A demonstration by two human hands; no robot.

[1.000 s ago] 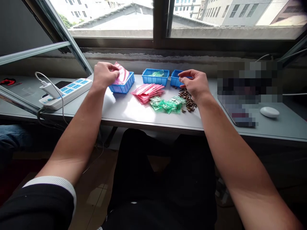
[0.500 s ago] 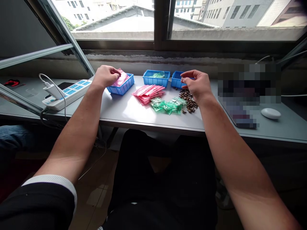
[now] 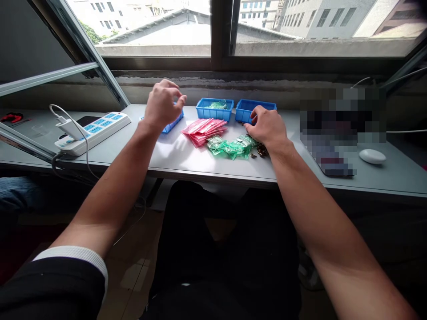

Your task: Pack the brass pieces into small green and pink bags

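Note:
My left hand hovers above the left blue bin and hides most of it; its fingers are curled loosely, apart from the thumb, with nothing seen in them. Over the pile of small dark brown metallic pieces is my right hand, thumb and fingers apart, in front of the right blue bin. Between the hands lie a stack of pink plastic bags and a heap of green clear packets. The middle blue bin holds some green packets.
A white power strip with a plugged-in charger stands at the left, its cable hanging over the table edge. A white mouse lies at the right beside a blurred-out patch. Metal frame bars slant down at the left.
My left hand has lifted from the pink bags in the left bin and moved right. My right hand has come down from the right bin to the brown pieces.

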